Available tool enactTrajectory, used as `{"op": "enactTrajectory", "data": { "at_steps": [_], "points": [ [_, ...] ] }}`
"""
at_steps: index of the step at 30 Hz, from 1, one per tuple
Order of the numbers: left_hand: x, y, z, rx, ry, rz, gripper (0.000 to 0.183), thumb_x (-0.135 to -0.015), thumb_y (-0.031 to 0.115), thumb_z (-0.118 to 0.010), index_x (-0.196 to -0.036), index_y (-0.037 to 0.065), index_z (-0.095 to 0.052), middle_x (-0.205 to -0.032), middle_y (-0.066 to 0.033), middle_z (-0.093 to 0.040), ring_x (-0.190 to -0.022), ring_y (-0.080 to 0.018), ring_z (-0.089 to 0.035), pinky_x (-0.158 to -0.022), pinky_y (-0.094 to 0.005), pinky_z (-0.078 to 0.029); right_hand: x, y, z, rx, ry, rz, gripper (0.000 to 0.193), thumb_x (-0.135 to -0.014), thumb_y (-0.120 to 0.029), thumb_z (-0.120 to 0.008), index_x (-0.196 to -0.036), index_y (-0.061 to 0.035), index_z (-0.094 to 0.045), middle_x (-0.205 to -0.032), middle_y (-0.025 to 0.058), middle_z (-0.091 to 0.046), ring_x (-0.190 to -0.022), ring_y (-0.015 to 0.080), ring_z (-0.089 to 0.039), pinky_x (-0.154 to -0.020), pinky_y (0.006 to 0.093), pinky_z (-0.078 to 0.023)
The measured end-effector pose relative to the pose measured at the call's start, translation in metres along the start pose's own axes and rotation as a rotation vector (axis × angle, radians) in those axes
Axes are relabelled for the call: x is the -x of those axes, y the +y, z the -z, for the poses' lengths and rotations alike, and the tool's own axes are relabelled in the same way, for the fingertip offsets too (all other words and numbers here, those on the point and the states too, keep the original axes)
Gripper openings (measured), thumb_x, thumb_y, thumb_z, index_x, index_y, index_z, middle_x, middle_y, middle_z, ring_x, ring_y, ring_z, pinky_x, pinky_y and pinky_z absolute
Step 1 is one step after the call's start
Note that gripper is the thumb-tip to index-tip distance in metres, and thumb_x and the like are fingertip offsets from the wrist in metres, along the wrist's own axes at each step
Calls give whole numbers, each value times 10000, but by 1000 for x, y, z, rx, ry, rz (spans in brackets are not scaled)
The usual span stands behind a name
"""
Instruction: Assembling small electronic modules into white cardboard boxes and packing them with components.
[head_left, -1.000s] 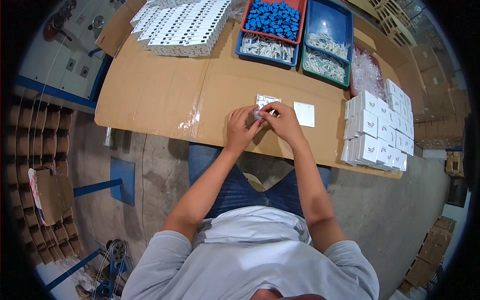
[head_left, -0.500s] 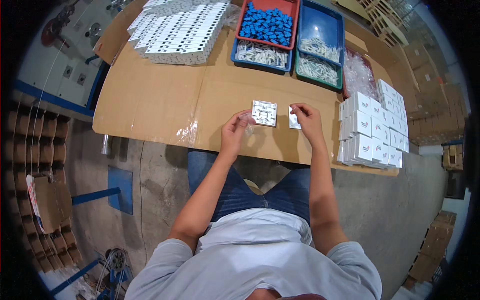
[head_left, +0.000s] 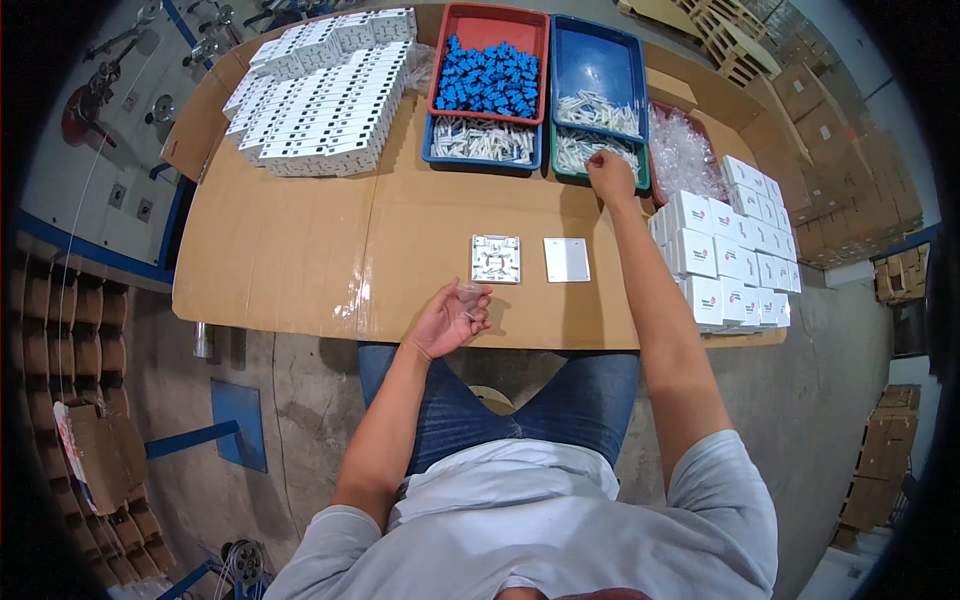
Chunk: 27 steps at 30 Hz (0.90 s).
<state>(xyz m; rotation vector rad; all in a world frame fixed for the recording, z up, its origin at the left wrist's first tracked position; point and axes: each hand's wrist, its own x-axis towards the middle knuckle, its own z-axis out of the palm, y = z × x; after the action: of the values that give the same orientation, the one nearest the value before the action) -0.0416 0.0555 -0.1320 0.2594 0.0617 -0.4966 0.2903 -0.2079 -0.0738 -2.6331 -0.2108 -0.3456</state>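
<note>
My left hand is palm up near the table's front edge. Its curled fingers hold a small clear plastic bag. Just beyond lies a square white plastic housing with its inner fittings showing. To the right of it lies a flat white square cover, touched by neither hand. My right hand reaches over the green tray of small white parts. Its fingertips are drawn together at the parts, and what they hold is too small to make out.
A red tray of blue pieces rests partly over a blue tray of white parts. An upper blue tray overlaps the green one. A reddish bin holds clear bags. White boxes stand stacked at right and far left.
My right hand has left the white cover and moved forward to the green tray. My left hand has drawn back from the housing, still holding the clear bag, and turned palm up.
</note>
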Motion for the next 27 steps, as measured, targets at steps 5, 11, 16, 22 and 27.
{"op": "enactTrajectory", "data": {
  "at_steps": [5, 11, 16, 22, 27],
  "points": [
    [-6, -3, 8, -29, 17, 40, 587, -1062, 517, -431, -1302, -2, -563, -1012, -56, -631, -876, -193, -591, -907, -369, -509, -20, 3, -16, 118, -121, -132, 172, -817, -248, -696, -912, -122, -765, -943, 147, -753, -914, 350, -715, -801, 442, -560],
    [-8, -7, 4, 29, 21, -28, 640, -1025, 574, -455, -1304, 8, -562, -1042, -40, -631, -921, -184, -579, -951, -388, -503, -13, 25, -9, -41, -9, -100, 201, -827, -238, -669, -944, -113, -775, -937, 157, -753, -927, 345, -717, -815, 423, -556],
    [-6, -3, 6, 59, 93, -52, 639, -1025, 575, -448, -1308, 11, -552, -1055, -38, -620, -924, -186, -577, -1008, -407, -492, 49, -3, 18, -585, 35, 51, 148, -917, -148, -685, -974, -26, -748, -830, 45, -722, -728, 123, -626, -673, 269, -489],
    [-9, 0, 10, 52, -3, -54, 647, -1021, 587, -448, -1311, 18, -554, -1087, -43, -598, -907, -179, -567, -1007, -403, -494, 169, -93, 53, -807, -346, 8, 118, -927, -101, -713, -997, -9, -736, -831, -8, -684, -737, 32, -550, -639, 205, -437],
    [-11, -4, 5, 14, 52, -68, 650, -1020, 599, -439, -1290, 20, -559, -1071, -45, -595, -900, -177, -561, -998, -396, -504, 208, -133, 45, -963, -466, 33, 134, -907, -108, -731, -988, -1, -728, -833, 12, -703, -727, 51, -564, -647, 227, -460]
  ]
}}
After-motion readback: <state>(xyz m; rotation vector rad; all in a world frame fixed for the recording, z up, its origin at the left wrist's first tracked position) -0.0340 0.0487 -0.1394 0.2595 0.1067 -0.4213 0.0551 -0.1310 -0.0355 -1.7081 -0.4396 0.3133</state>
